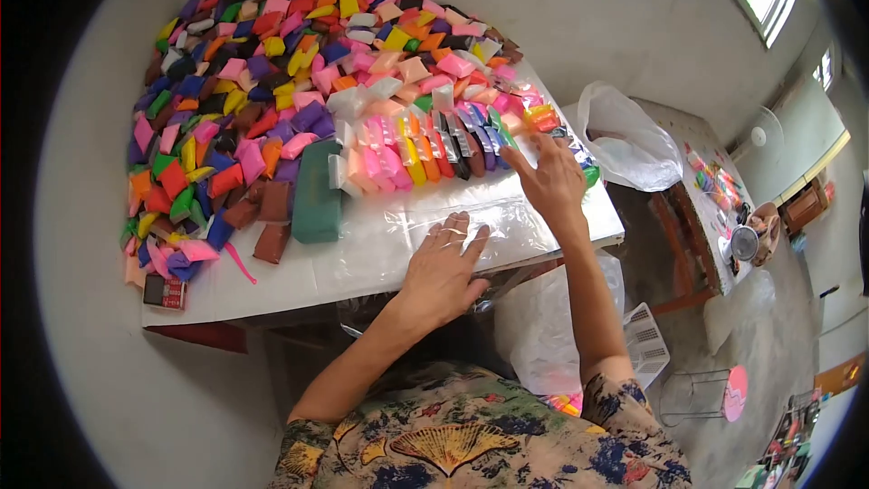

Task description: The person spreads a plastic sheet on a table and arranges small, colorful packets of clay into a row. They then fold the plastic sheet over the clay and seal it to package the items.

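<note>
Right of the block [317, 190], the left hand [442, 267] lies spread on film [520, 235], gripping nothing; the right hand [554, 181], half-open, hold unclear, is at the packet row's [416, 154] far end; a nudge could topple it.

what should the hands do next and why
Perhaps nudge the row of packets snug with the right hand: it is by the row's right end, the packets lie side by side, and the left hand is at the clear plastic in front.

Left hand [441, 270] spread over some clear plastic [520, 228], right hand [554, 179] at one end of a row of colorful packets [416, 149], green block [316, 195] at the other, huge messy pile [262, 81] behind.
</note>
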{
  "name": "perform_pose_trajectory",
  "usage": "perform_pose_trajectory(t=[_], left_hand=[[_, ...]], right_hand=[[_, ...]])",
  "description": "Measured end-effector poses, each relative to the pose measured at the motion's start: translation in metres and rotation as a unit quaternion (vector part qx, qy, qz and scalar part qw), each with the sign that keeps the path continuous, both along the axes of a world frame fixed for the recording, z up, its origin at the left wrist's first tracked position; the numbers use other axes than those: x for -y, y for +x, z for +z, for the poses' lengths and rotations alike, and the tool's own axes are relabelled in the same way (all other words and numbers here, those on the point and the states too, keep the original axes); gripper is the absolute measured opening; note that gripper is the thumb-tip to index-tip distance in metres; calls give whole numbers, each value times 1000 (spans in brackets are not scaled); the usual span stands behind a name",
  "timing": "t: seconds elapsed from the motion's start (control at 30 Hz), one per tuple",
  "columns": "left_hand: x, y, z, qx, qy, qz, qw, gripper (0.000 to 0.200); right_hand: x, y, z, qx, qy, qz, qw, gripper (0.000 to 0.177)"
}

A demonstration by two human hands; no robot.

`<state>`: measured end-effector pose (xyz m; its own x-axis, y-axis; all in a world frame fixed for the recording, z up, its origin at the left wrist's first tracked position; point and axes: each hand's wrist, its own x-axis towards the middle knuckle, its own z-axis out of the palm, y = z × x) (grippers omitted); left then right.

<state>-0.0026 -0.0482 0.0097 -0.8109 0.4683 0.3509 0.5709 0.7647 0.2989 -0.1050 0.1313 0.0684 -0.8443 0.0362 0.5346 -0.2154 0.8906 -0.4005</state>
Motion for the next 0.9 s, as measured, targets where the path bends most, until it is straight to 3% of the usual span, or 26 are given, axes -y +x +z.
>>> perform_pose_trajectory(t=[0.1,0.2,0.27,0.57,0.67,0.8,0.9], left_hand=[[-12,-2,7,13,15,26,999,51],[-22,-7,5,10,-9,42,999,43],[-24,-10,1,5,-7,35,999,39],[-22,-20,-6,-56,59,-18,996,37],[-19,-21,-9,-65,71,-17,995,39],[-20,-21,-8,-50,119,-29,991,39],[-18,-21,-9,-51,117,-34,991,42]], right_hand=[[3,-27,-5,68,-35,0,997,71],[2,-37,-6,123,-26,24,992,69],[-2,-46,-14,101,-26,29,994,62],[-6,-61,-20,110,3,36,993,54],[-10,-59,-3,199,-63,73,975,60],[-7,-60,-3,187,1,32,982,65],[-7,-58,6,196,21,60,979,68]])
